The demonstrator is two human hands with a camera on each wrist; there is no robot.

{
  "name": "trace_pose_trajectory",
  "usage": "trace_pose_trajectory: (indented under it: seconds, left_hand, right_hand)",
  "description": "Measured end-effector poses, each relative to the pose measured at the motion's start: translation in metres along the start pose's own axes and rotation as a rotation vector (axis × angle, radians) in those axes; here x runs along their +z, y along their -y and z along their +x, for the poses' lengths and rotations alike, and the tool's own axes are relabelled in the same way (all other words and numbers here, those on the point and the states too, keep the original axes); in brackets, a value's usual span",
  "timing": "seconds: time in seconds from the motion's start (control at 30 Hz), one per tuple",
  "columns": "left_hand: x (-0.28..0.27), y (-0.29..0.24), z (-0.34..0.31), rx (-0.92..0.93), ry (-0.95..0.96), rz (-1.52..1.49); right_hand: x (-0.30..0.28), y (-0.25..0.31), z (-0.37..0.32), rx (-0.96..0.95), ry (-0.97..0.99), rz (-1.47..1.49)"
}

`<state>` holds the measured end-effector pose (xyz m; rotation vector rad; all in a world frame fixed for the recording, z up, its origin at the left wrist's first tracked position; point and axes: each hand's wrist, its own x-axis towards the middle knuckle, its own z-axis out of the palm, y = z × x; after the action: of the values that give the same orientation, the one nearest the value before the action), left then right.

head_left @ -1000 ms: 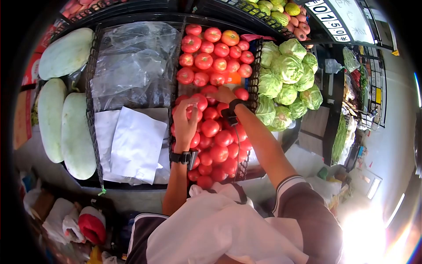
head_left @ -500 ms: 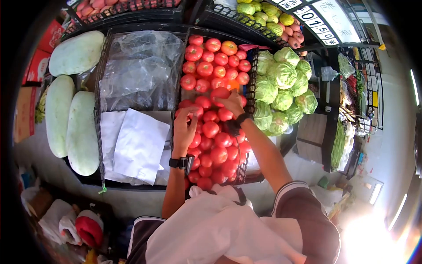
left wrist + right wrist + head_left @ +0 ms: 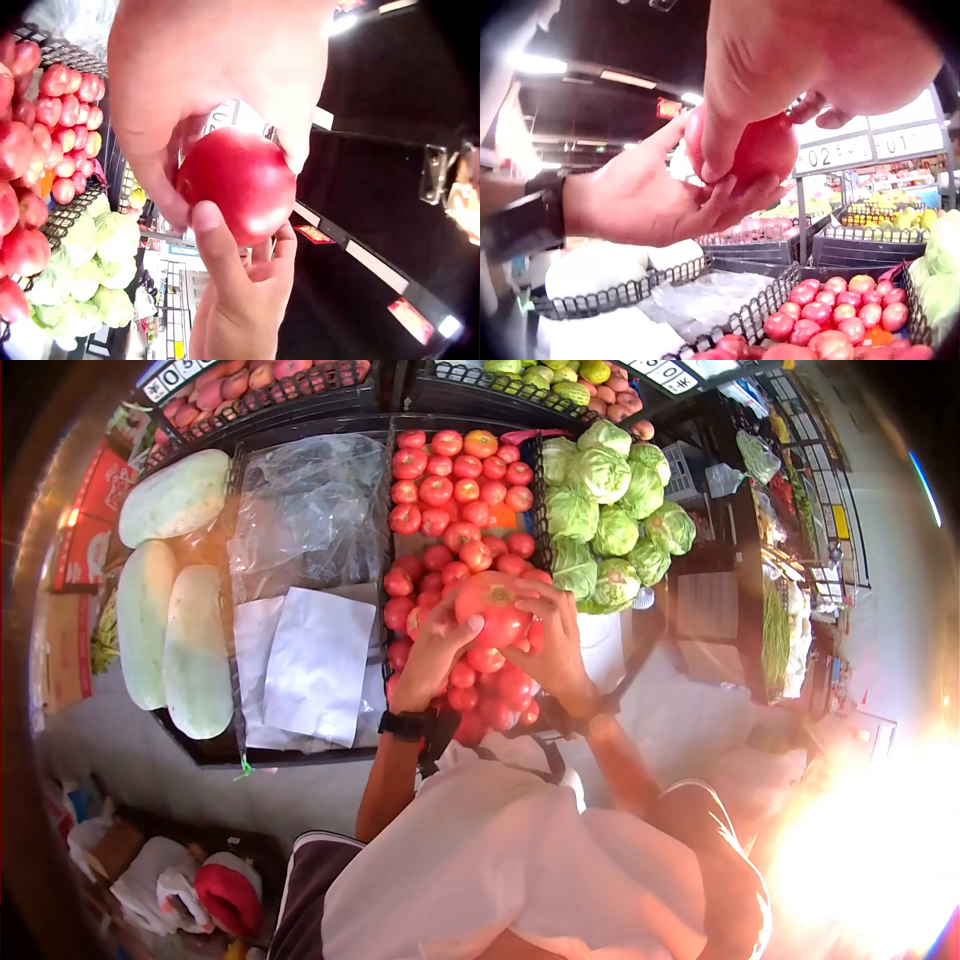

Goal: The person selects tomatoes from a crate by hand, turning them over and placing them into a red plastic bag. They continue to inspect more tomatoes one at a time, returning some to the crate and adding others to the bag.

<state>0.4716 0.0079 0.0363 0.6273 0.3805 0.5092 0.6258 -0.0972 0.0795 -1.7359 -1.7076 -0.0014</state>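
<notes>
A large red tomato (image 3: 492,610) is held up over the tomato bin between both hands. My left hand (image 3: 436,652) grips it from the left, thumb on its near side. My right hand (image 3: 556,645) grips it from the right, fingers curled over its top. In the left wrist view the tomato (image 3: 238,182) shows smooth and glossy, with the right thumb (image 3: 212,232) pressed on its skin. The right wrist view has the left hand (image 3: 641,196) cupped under the tomato (image 3: 761,154). Below lie many loose tomatoes (image 3: 455,572), partly hidden by the hands.
Right of the tomatoes are cabbages (image 3: 608,510) behind a black mesh divider. To the left lie clear plastic bags (image 3: 310,500), white paper sheets (image 3: 318,665) and several pale green winter melons (image 3: 198,650). Crates of fruit (image 3: 250,390) stand at the back.
My right hand has lifted a tomato from the bin and brought it toward me. My left hand has left the bin's tomatoes and now grips it too. The view has shifted.
</notes>
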Motion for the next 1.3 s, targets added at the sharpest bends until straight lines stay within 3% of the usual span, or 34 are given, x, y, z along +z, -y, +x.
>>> trace_pose_trajectory:
  seconds: [0.1, 0.13, 0.23, 0.5, 0.67, 0.83, 0.93, 1.0, 1.1, 1.13, 1.3]
  left_hand:
    - [-0.002, 0.001, -0.019, 0.226, -0.034, 0.373]
    - [-0.003, -0.003, -0.022, 0.228, -0.013, 0.428]
    - [0.015, -0.014, -0.040, 0.307, -0.004, 0.419]
    - [0.023, -0.015, -0.060, 0.384, 0.098, 0.467]
    - [0.027, -0.016, -0.062, 0.316, 0.143, 0.396]
    - [0.029, -0.005, -0.053, 0.372, 0.130, 0.378]
    - [0.025, 0.002, -0.041, 0.507, 0.119, 0.567]
    - [0.037, 0.000, -0.037, 0.564, 0.047, 0.787]
    - [0.031, 0.016, -0.019, 0.661, 0.017, 1.060]
    - [0.031, 0.025, -0.012, 0.600, -0.039, 0.906]
    - [0.021, 0.023, 0.026, 0.501, -0.078, 0.882]
  right_hand:
    - [-0.017, 0.025, -0.015, 0.159, 0.033, 0.183]
    - [-0.018, 0.023, -0.027, 0.269, 0.102, 0.350]
    - [-0.025, 0.049, -0.034, 0.734, 0.009, 1.028]
    - [-0.037, 0.080, -0.035, 0.776, -0.019, 1.172]
    - [-0.032, 0.080, -0.044, 0.704, -0.105, 1.164]
    - [-0.029, 0.073, -0.046, 0.725, -0.129, 1.184]
    - [-0.022, 0.070, -0.038, 0.730, -0.144, 1.207]
    - [-0.006, 0.061, -0.040, 0.639, -0.162, 1.037]
    - [-0.004, 0.046, -0.028, 0.763, -0.174, 1.032]
    - [0.000, 0.034, -0.027, 0.766, -0.158, 1.027]
    - [-0.009, -0.021, -0.005, 0.966, -0.015, 1.454]
